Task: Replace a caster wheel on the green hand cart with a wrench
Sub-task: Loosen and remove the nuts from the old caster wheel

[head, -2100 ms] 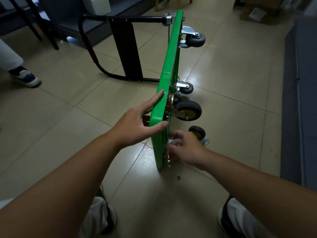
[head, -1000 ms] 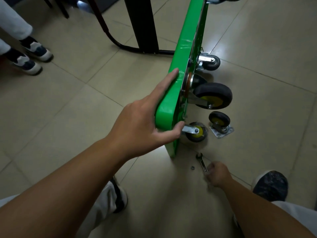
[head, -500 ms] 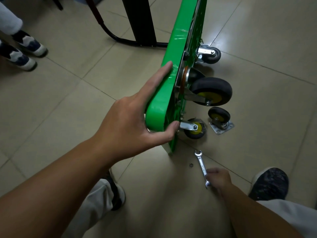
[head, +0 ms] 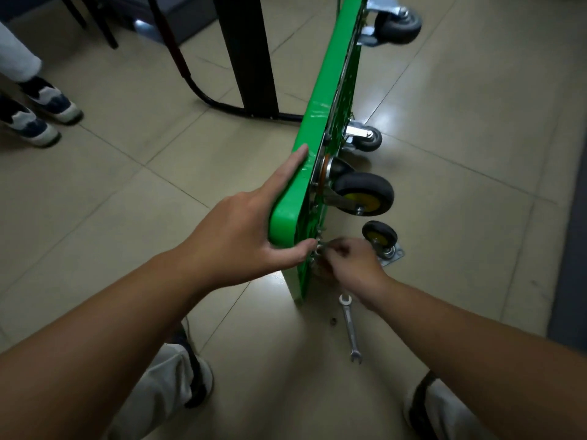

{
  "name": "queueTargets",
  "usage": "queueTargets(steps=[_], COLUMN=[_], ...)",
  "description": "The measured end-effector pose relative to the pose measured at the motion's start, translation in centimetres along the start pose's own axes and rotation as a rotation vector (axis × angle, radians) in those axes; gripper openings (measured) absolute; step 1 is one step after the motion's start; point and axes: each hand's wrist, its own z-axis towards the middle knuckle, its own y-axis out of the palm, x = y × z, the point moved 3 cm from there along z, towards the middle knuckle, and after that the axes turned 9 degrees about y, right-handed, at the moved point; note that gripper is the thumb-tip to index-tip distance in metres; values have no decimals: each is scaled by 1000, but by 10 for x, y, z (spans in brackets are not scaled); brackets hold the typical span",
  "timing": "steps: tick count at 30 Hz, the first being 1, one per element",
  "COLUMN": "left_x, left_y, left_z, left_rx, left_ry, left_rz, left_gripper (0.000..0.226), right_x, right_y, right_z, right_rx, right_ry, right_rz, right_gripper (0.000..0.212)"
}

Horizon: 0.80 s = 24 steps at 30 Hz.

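One tiled floor (head: 460, 128) fills the head view, and we see the green hand cart (head: 330, 100) standing on its long edge on it, deck upright, underside facing right. Its black handle (head: 247, 58) is on the left side of the deck, with the lower tube resting on the tiles.

Two bare forearms come in from the bottom. The left hand (head: 251, 236) grips the near top corner of the deck: index finger straight along the top edge, thumb hooked round onto the underside. The right hand (head: 352, 265) is at the near lower corner of the underside, fingers curled in toward the mounting spot. That area is blurred, so we cannot tell whether they pinch anything there.

A bystander's shoes (head: 41, 112) show at the left edge, well apart from the cart.

On the underside we count three mounted wheels: the near caster (head: 363, 193), large, black tyre with yellow hub, just above the right hand, and two far casters (head: 397, 23), grey, further up the deck. A loose caster (head: 379, 238) sits on the floor on its plate, just beyond the right hand.

The wrench (head: 349, 328) lies flat on the tiles below the right wrist, in neither hand. A small nut (head: 333, 320) lies just left of it.
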Motion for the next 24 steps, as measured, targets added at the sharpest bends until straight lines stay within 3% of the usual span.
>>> queueTargets(steps=[5,11,24], left_x=[0,-1,-2], left_y=[-5,-4,-4], left_z=[0,-2,-2], left_rx=[-108,-93,-108], left_ry=[5,-19,-16], left_rz=[-20,-80,-19], left_gripper=[120,115,114], right_x=[-62,-69,-60], right_y=[-4,8,14], right_z=[-41,-38,-27], right_rx=[-75,16,128], right_ry=[21,147,50], right_rz=[354,700,612], right_gripper=[25,29,33])
